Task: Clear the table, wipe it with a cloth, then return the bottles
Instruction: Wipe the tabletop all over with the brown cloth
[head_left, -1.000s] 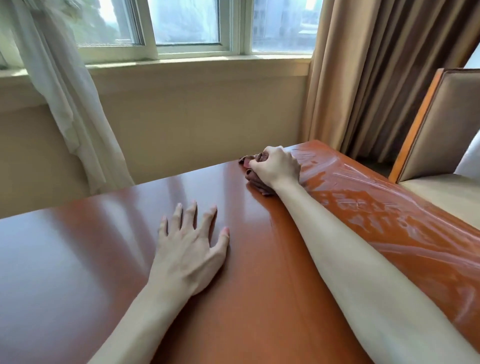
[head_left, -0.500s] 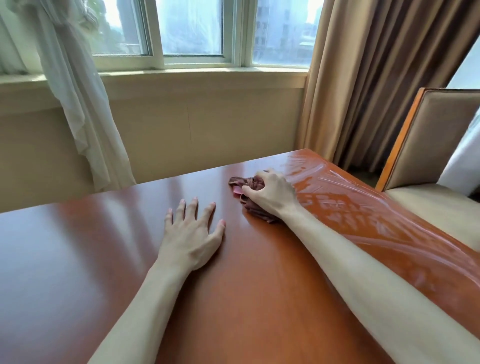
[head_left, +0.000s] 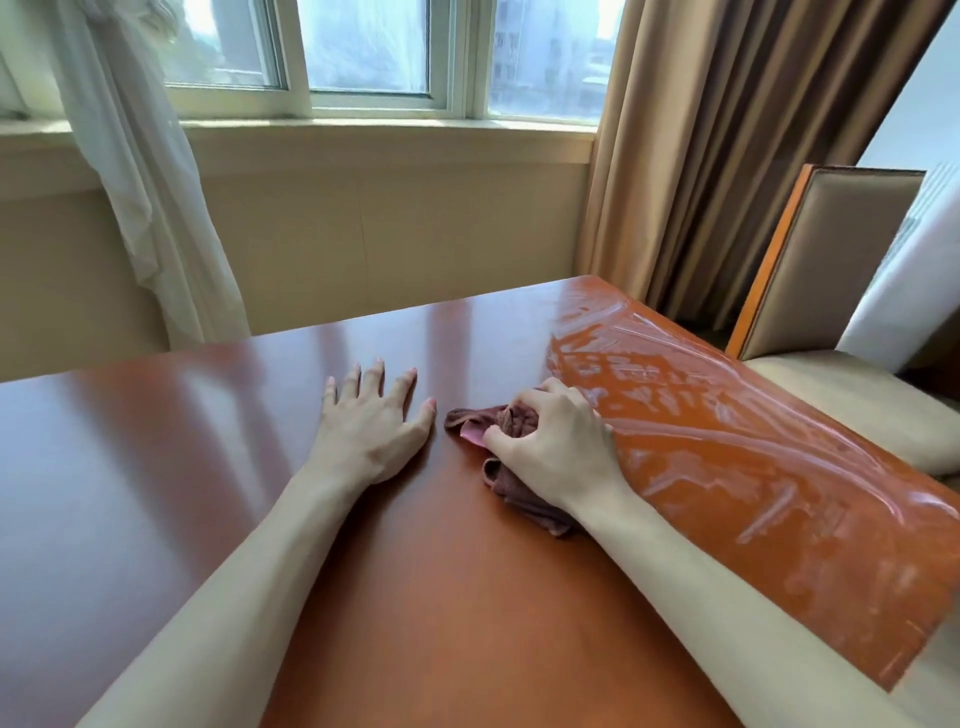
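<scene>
The wiping step looks in hand: the right hand (head_left: 558, 447) grips the bunched cloth (head_left: 511, 467) mid-table (head_left: 156, 467), wet streaks to its right; the left hand (head_left: 366, 426) rests flat, fingers spread; next, sweep the dry left side; no bottles in view.

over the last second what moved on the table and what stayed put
The right hand, gripping the brown cloth, dragged it from the far edge of the table back toward the person and nearer the left hand. The grip did not change. The left hand stayed flat on the wood, and the wet streaks on the right side remain.
</scene>
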